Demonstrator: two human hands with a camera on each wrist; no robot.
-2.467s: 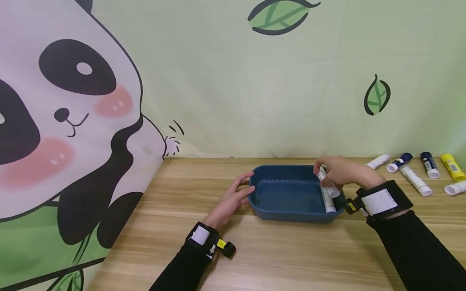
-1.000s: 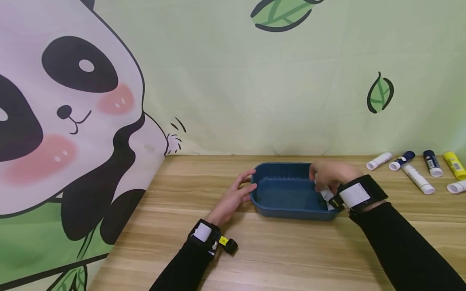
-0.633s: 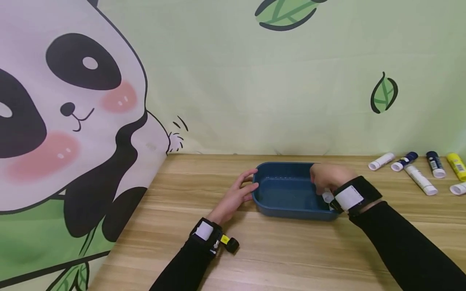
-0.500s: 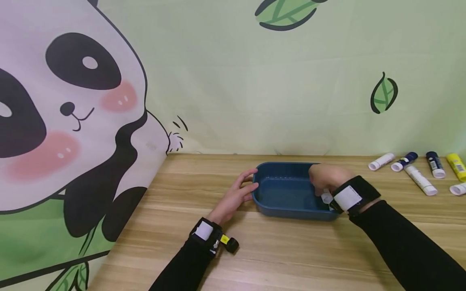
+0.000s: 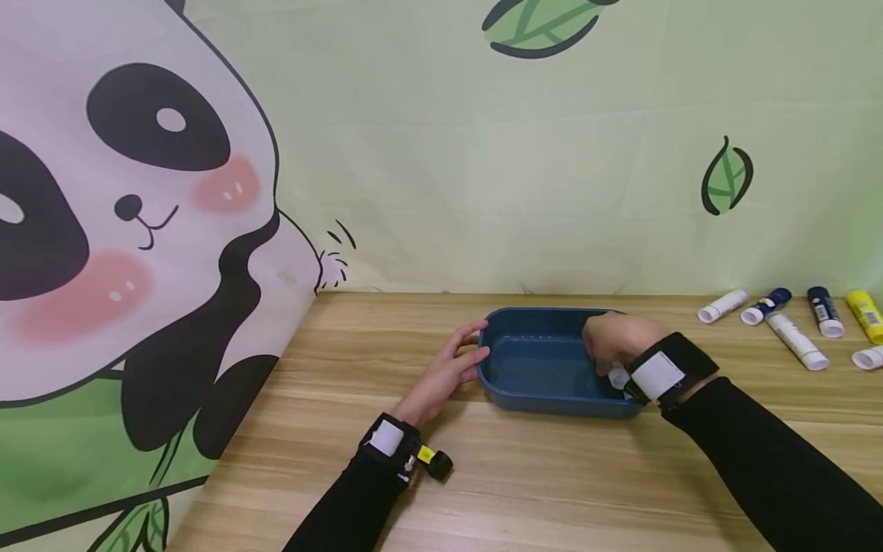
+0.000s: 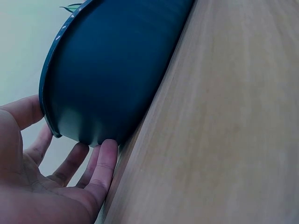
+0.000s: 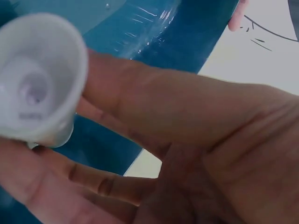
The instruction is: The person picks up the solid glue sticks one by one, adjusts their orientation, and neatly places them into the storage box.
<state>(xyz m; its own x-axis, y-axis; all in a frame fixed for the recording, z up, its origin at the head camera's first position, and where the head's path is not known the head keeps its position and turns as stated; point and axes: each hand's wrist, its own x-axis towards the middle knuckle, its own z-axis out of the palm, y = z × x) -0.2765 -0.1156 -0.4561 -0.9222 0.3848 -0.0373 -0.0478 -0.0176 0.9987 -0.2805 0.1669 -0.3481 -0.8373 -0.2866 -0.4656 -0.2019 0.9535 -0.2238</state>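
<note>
Head view shows a blue tub [image 5: 552, 405] on a wood-grain table [image 5: 524, 475], with both hands of a person in contact with the work.

Left hand [image 5: 436, 381]: placed at the left end of the tub. Fingers are spread and nearly straight; they do not curl round the part. The left wrist view shows fingertips [image 6: 108, 147] resting against the outside of the end wall and one digit touching the rim.

Right hand [image 5: 624, 337]: positioned inside the right end of the tub. It grips a white glue stick [image 7: 39, 79] between thumb and fingers; the hollow end of the stick faces the right wrist camera. A second white cylinder [image 7: 58, 135] shows in part behind the gripped stick. Whether the two touch cannot be determined.

Remaining glue sticks lie on their sides on the table, to the right of the tub and apart from it: a short white stick [image 5: 722, 306], a blue stick with a white end [image 5: 766, 306], a long white stick [image 5: 797, 342], a dark blue stick [image 5: 825, 312], a yellow stick [image 5: 865, 315] and a white stick at the picture edge [image 5: 868, 358], partly cut off.

Each wrist carries a black band with a white patch. Behind the table, a pale green backdrop [image 5: 428, 153] displays a printed panda [image 5: 165, 245] at left and two leaves.
</note>
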